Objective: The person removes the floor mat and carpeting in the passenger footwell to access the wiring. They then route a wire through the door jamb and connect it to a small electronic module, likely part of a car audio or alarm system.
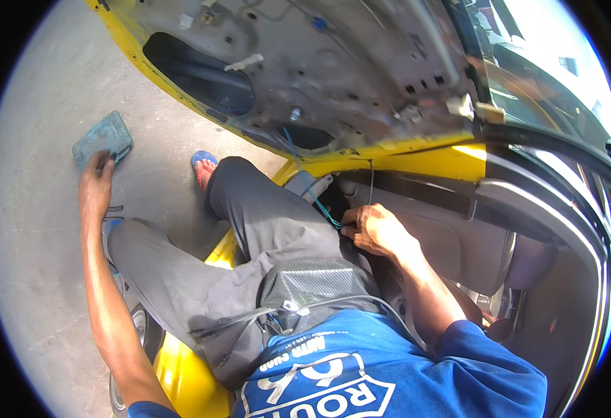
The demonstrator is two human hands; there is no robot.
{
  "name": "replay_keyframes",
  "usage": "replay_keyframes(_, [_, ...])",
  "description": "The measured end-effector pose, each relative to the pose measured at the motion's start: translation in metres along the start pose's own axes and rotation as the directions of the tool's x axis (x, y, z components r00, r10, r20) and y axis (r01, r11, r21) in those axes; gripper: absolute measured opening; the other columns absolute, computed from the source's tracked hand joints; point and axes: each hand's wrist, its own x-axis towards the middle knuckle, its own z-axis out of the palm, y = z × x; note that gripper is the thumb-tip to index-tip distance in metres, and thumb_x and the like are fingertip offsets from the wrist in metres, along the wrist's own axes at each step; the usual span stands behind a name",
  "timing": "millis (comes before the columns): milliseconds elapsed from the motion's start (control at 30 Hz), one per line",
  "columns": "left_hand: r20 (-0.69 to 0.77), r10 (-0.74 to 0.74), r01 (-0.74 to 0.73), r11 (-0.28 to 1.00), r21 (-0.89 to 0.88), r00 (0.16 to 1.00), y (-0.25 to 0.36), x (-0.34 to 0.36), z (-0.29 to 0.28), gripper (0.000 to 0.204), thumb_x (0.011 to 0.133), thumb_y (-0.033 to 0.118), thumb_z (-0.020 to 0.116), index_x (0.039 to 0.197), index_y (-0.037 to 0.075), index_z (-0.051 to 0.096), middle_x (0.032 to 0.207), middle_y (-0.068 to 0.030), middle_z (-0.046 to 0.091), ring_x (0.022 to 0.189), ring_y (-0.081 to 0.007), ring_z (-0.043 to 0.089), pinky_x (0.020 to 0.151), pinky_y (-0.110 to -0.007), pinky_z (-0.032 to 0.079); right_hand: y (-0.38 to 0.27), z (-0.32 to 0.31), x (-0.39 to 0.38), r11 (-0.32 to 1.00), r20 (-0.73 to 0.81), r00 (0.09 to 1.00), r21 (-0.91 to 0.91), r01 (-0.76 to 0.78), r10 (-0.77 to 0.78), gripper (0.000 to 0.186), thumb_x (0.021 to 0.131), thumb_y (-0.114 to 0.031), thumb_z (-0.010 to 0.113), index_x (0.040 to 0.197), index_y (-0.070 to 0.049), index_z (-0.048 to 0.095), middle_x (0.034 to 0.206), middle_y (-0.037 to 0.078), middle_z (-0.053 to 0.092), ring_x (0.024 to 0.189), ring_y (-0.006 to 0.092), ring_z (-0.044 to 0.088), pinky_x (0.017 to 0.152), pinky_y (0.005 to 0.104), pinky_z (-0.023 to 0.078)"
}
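Note:
Out to the left, my left hand (98, 173) has its bent fingers over the near edge of a folded blue-grey cloth (103, 138) and appears to grip it. How far the cloth is above the concrete floor, I cannot tell. Beside my right thigh, my right hand (373, 228) pinches thin teal wires (326, 212) between thumb and fingertips. These wires run up toward the inside of a yellow car door (347, 76), whose bare grey inner panel is exposed. A thin dark wire (371, 182) also hangs from the door edge down to my right hand.
I sit at the car's door opening, legs out over the yellow sill (223, 249). A grey interior panel (427, 237) is right of my right hand. A grey cable (319, 304) crosses my lap by a black pouch (312, 282). One sandalled foot (206, 167) stands on the floor (41, 230).

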Motion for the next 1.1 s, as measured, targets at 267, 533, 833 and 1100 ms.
replay_keyframes(267, [0.401, 0.78, -0.721, 0.612, -0.326, 0.48, 0.291, -0.166, 0.128, 0.059, 0.091, 0.023, 0.071, 0.146, 0.009, 0.056, 0.146, -0.0174, 0.059, 0.14, -0.0353, 0.052, 0.119, -0.047, 0.038, 0.086, -0.056, -0.094, 0.987, -0.065, 0.995, 0.144, -0.066, 0.076, 0.058, 0.082, -0.059, 0.081, 0.093, -0.002, 0.078, 0.073, 0.011, 0.07, 0.067, 0.0251, 0.063, 0.065, 0.0413, 0.049])
replay_keyframes(533, [0.639, 0.755, -0.664, 0.554, -0.502, 0.146, 0.343, -0.255, 0.146, 0.024, 0.095, 0.02, 0.069, 0.113, 0.005, 0.07, 0.095, -0.0137, 0.068, 0.099, -0.0341, 0.065, 0.098, -0.048, 0.048, 0.141, -0.067, -0.111, 0.856, 0.021, 0.855, 0.026, 0.517, -0.517, 0.045, 0.093, -0.048, 0.072, 0.09, -0.003, 0.077, 0.08, 0.016, 0.071, 0.077, 0.0357, 0.069, 0.07, 0.0433, 0.054])
replay_keyframes(833, [0.286, 0.747, -0.461, 0.616, -0.639, 0.6, 0.347, -0.267, -0.038, 0.036, 0.091, 0.029, 0.079, 0.084, -0.006, 0.071, 0.066, -0.0075, 0.067, 0.051, -0.0146, 0.062, 0.062, -0.032, 0.058, 0.144, -0.05, -0.06, 0.333, -0.379, 0.64, 0.617, 0.713, -0.668, 0.045, 0.1, -0.041, 0.067, 0.129, -0.006, 0.07, 0.088, 0.007, 0.074, 0.083, 0.0163, 0.069, 0.077, 0.0345, 0.055])
replay_keyframes(1100, [0.423, -0.111, -0.196, 0.762, 0.617, 0.899, 0.287, -0.234, -0.044, 0.027, 0.092, 0.01, 0.073, 0.114, -0.005, 0.073, 0.099, -0.022, 0.075, 0.087, -0.0308, 0.074, 0.081, -0.039, 0.059, 0.163, 0.003, 0.018, 0.857, -0.435, 0.833, 0.218, 0.467, -0.343, 0.039, 0.097, -0.02, 0.062, 0.126, 0.006, 0.066, 0.103, 0.031, 0.072, 0.104, 0.046, 0.071, 0.089, 0.047, 0.058])
